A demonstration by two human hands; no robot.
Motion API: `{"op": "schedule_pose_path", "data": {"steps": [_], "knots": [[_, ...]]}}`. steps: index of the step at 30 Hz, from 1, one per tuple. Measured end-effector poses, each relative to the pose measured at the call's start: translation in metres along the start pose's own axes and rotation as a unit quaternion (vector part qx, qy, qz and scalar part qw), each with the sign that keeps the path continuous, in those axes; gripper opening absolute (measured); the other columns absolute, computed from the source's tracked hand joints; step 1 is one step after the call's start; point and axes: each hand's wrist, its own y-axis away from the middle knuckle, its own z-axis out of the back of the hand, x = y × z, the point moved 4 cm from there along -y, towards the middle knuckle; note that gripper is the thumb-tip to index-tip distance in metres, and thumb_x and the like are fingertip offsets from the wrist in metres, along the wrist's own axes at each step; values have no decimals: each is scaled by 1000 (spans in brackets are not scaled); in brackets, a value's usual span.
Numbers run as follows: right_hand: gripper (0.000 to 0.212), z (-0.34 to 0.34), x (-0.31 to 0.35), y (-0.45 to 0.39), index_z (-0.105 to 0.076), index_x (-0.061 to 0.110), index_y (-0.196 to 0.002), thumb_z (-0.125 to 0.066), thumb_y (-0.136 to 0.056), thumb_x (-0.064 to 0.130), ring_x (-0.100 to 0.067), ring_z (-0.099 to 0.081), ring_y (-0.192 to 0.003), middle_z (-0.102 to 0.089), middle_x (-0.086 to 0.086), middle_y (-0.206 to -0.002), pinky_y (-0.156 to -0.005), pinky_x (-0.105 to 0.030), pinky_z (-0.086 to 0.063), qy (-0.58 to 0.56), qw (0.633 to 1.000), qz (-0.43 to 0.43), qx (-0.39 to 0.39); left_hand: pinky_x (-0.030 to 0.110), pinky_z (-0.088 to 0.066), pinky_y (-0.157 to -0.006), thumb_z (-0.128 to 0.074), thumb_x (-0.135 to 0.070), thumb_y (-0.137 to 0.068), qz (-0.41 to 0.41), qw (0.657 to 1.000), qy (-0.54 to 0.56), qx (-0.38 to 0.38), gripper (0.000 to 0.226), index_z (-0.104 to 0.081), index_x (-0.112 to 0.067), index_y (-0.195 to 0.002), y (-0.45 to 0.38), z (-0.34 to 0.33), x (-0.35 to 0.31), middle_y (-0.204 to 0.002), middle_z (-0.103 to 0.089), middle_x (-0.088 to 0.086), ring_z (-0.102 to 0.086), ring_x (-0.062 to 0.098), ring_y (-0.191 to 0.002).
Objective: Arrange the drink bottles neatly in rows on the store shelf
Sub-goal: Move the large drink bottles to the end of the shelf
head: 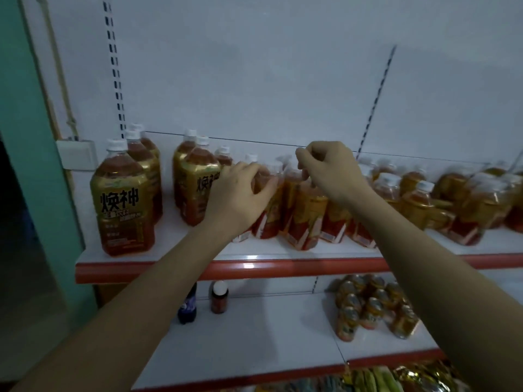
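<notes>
Small orange-labelled drink bottles stand in a loose cluster in the middle of the upper shelf. My left hand curls round one of them, a small bottle at the cluster's left edge. My right hand hovers over the cluster with its fingers curled at the cap of another small bottle; the cap itself is hidden. More small bottles crowd the shelf to the right, some tilted or lying. Large gold-labelled bottles stand at the left.
A second pair of large bottles stands just left of my left hand. The lower shelf holds a dark bottle, a small red bottle and a pack of cans. A teal wall is at the left.
</notes>
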Motion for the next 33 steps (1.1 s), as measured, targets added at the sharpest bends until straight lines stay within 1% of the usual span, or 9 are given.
{"op": "schedule_pose_path", "data": {"steps": [3, 8, 10, 12, 16, 20, 24, 29, 33], "knots": [[42, 34, -29, 23, -65, 6, -73, -52, -100, 36, -15, -53, -54, -68, -10, -68, -58, -34, -48, 49, 999, 3, -1, 39, -51, -85, -51, -49, -95, -16, 999, -5, 37, 28, -67, -28, -102, -1, -28, -35, -100, -63, -8, -57, 17, -99], [43, 98, -103, 77, -54, 19, -62, -52, -102, 36, -12, -50, -47, -54, 0, -54, -51, -37, -48, 59, 998, -18, -33, 25, -45, -73, -51, -47, -98, -49, 993, 26, 103, 28, -68, -27, -107, 11, -102, -118, -99, -63, -10, -55, 11, -94], [42, 124, -143, 103, -60, 15, -66, -51, -101, 38, -19, -57, -52, -59, -5, -58, -56, -49, -54, 46, 996, -49, -54, 27, -48, -73, -50, -48, -97, -55, 990, 52, 115, 29, -69, -27, -104, 18, -140, -159, -97, -62, -10, -57, 10, -92], [43, 153, -184, 124, -63, 13, -69, -51, -99, 40, -22, -60, -57, -62, -5, -61, -60, -53, -55, 51, 994, -88, -47, 30, -51, -74, -50, -50, -97, -63, 986, 72, 136, 29, -68, -28, -101, 24, -180, -202, -96, -62, -11, -58, 10, -91], [38, 225, -251, 160, -65, 13, -72, -53, -101, 36, -22, -64, -63, -67, -4, -66, -67, -49, -58, 64, 985, -145, -65, 26, -43, -66, -47, -54, -96, -93, 974, 64, 196, 28, -65, -34, -101, 34, -256, -284, -99, -62, -13, -52, 7, -93], [33, 283, -319, 201, -64, 18, -79, -51, -100, 40, -15, -64, -65, -68, 3, -70, -69, -47, -59, 95, 974, -199, -56, 20, -40, -63, -51, -51, -96, -96, 961, 103, 237, 24, -66, -33, -103, 54, -319, -345, -98, -62, -14, -56, 5, -87], [29, 322, -384, 234, -64, 22, -80, -52, -100, 40, -14, -65, -63, -69, 5, -68, -71, -49, -59, 89, 962, -250, -56, 20, -42, -63, -54, -49, -95, -96, 952, 107, 270, 20, -65, -34, -100, 68, -375, -386, -94, -62, -15, -56, 3, -84], [21, 348, -444, 246, -63, 26, -86, -53, -100, 38, -19, -67, -65, -69, 6, -71, -68, -49, -60, 52, 957, -276, -77, 14, -35, -59, -53, -45, -97, -114, 941, 101, 301, 20, -67, -32, -103, 69, -435, -418, -96, -64, -15, -54, 1, -80], [14, 362, -494, 238, -63, 25, -94, -53, -101, 33, -17, -67, -68, -70, 6, -75, -69, -44, -61, 23, 956, -281, -75, 19, -44, -67, -53, -48, -96, -113, 929, 129, 327, 20, -65, -35, -105, 60, -493, -433, -97, -62, -19, -56, 3, -89]]}}
